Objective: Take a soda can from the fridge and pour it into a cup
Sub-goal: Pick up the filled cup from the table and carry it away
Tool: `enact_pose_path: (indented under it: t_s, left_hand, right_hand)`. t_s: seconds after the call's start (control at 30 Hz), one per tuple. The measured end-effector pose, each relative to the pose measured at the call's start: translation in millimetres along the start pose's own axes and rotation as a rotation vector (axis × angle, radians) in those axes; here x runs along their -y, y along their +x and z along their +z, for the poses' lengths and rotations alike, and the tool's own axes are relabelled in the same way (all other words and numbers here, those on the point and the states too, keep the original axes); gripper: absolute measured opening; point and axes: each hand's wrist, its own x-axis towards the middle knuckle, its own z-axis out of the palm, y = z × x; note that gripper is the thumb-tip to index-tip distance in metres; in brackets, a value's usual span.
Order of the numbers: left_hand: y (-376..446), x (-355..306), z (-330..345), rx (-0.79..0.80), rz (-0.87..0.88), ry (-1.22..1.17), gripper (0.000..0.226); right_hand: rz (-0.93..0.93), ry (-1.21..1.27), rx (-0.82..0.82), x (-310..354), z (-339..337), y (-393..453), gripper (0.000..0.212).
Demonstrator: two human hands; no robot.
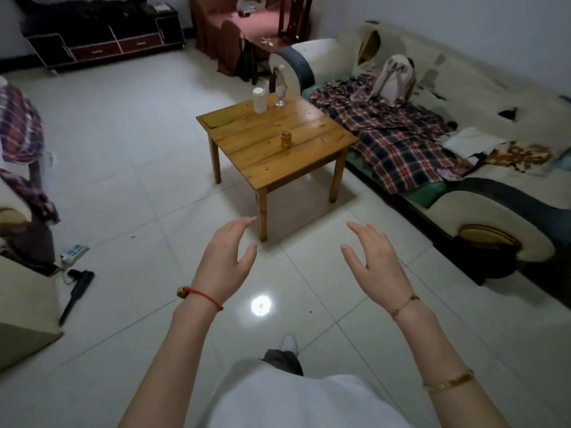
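Both hands are held out in front of the body over the tiled floor (129, 156), empty, palms facing each other: the left hand (227, 257) has its fingers straight and loosely spread, and the right hand (375, 259) is likewise wide, holding nothing. Neither a soda can nor a fridge shows anywhere in this view, so where the can lies from either hand cannot be told; it must be somewhere outside the frame. What does show is the pouring end of the job: a small cup (285, 138) stands upright on the wooden tabletop (256, 143), straight ahead of the hands and well apart from them, and it seems to already hold some amber liquid. Further back on the same tabletop stand a white container (259, 100) and a clear glass (280, 95), near each other. The cup lies roughly between the two hands' lines of reach, perhaps slightly nearer the right. A sofa (463, 97) with a plaid blanket (392, 134) runs along the right of the tabletop. As I judge it, the task is at its very start: the fridge has to be found first, which likely means turning away from this tabletop.
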Motion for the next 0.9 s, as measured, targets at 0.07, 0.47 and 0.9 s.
enact_pose_path:
  t_s: [0.07,0.47,0.9]
  left_hand:
    - [39.5,-2.4,5.3,0.005,0.017,0.002,0.043]
    - [210.2,0.9,41.3,0.096,0.034,0.044,0.044]
    - [404.4,-5.5,110.5,-0.019,-0.104,0.018,0.043]
  right_hand:
    - [-0.005,-0.005,-0.012,-4.5,-7.4,35.4,0.052]
    - [0.041,0.015,0.007,-38.7,-23.1,195.6,0.052]
    - [-0.081,0.035,0.118,-121.6,-52.3,427.8,0.052]
